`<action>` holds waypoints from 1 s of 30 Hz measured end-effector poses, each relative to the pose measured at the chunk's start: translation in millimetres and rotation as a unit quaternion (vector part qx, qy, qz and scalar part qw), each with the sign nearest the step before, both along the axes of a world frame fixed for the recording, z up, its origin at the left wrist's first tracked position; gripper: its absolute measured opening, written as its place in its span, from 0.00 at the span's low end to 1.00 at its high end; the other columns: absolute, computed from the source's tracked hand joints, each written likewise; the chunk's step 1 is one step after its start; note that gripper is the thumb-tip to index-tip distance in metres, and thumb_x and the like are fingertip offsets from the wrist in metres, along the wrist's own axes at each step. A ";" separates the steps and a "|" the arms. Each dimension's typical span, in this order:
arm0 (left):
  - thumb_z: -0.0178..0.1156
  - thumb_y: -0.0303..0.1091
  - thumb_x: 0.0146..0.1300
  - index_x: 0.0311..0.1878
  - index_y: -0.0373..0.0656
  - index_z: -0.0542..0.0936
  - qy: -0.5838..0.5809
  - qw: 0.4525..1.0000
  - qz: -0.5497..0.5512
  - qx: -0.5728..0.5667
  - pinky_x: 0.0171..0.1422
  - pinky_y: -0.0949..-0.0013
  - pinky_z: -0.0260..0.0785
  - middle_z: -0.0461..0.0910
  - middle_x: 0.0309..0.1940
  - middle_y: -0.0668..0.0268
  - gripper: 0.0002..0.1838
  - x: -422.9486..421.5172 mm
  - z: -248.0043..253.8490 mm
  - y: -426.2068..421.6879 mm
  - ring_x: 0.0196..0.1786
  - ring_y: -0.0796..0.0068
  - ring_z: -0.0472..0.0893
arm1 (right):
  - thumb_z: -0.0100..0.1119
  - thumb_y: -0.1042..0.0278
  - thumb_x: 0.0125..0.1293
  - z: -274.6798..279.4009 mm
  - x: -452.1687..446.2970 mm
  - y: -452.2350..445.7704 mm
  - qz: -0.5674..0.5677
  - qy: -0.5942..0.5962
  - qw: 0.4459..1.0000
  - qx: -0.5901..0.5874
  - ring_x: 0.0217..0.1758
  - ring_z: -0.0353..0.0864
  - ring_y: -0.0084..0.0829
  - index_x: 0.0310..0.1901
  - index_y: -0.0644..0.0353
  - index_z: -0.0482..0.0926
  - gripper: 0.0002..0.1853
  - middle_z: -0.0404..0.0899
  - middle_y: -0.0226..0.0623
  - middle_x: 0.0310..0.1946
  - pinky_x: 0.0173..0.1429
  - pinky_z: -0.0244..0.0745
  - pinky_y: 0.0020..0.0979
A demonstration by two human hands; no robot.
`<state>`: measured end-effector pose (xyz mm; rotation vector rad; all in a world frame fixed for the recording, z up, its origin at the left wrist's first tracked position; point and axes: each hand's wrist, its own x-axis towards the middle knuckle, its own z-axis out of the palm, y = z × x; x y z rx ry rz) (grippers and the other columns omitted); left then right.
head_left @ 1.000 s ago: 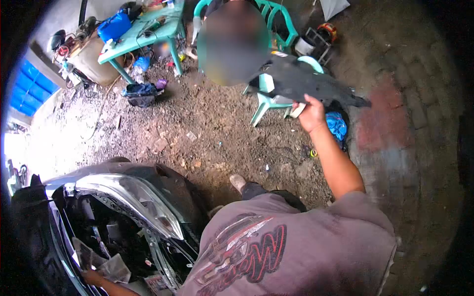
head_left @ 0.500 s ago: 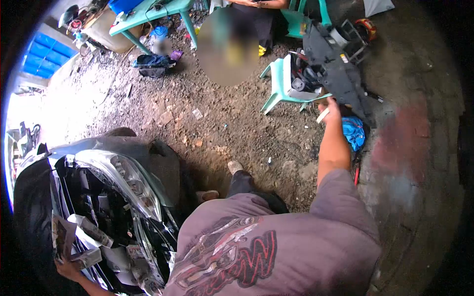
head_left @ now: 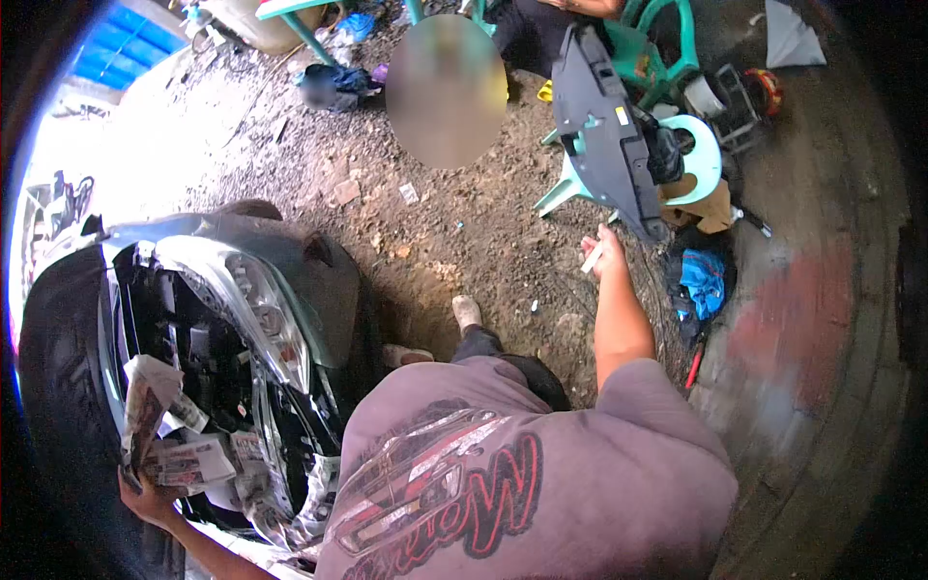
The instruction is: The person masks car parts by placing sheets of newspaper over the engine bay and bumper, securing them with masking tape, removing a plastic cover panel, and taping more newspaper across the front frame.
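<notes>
My left hand (head_left: 150, 500) is at the lower left, by the opened front of a dark car (head_left: 324, 290). Its fingers are closed at the lower end of a folded sheet of newspaper (head_left: 152, 391). More newspaper (head_left: 193, 462) lies in the car's front, beside the headlight (head_left: 263, 300). My right arm reaches forward, and my right hand (head_left: 606, 255) holds a small white strip (head_left: 593, 257) between its fingers. Just beyond that hand, a long black plastic panel (head_left: 604, 126) leans across a green plastic chair (head_left: 704, 159). The hand appears apart from the panel's lower end.
A person (head_left: 541, 29) sits at the back near a green table (head_left: 290, 8). Right of the panel are a metal frame (head_left: 739, 111), a blue cloth bag (head_left: 703, 282) and a red-handled tool (head_left: 694, 367). Rough gravel ground (head_left: 445, 222) lies between car and chair.
The black panel has shifted left across the chair, baring part of the seat. My right hand has moved left and back slightly, still with the white strip. The newspaper by my left hand stands higher.
</notes>
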<state>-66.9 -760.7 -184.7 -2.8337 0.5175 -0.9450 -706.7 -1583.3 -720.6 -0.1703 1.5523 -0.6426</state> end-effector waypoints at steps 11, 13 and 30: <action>0.67 0.39 0.75 0.69 0.42 0.84 0.013 1.000 -0.008 -0.026 0.71 0.57 0.75 0.84 0.64 0.53 0.22 -57.8 -4.9 -5.5 0.65 0.56 0.83 | 0.64 0.45 0.76 -12.9 47.8 26.0 0.258 0.066 0.964 0.009 0.37 0.85 0.40 0.74 0.53 0.67 0.33 0.84 0.49 0.49 0.36 0.78 0.40; 0.67 0.37 0.75 0.68 0.41 0.84 0.022 0.998 -0.034 -0.051 0.70 0.58 0.76 0.84 0.64 0.54 0.21 -48.6 -18.3 42.9 0.64 0.57 0.84 | 0.65 0.47 0.76 -5.9 73.8 35.5 0.325 0.079 0.942 0.016 0.36 0.86 0.39 0.71 0.53 0.71 0.29 0.86 0.46 0.46 0.35 0.78 0.39; 0.75 0.45 0.67 0.49 0.36 0.89 0.427 0.787 -0.062 -0.440 0.55 0.68 0.77 0.88 0.39 0.68 0.20 -138.2 -52.3 -2.6 0.45 0.75 0.84 | 0.78 0.64 0.64 365.8 511.7 408.1 0.725 -0.364 0.470 -0.348 0.70 0.79 0.40 0.77 0.67 0.66 0.43 0.78 0.48 0.69 0.74 0.75 0.42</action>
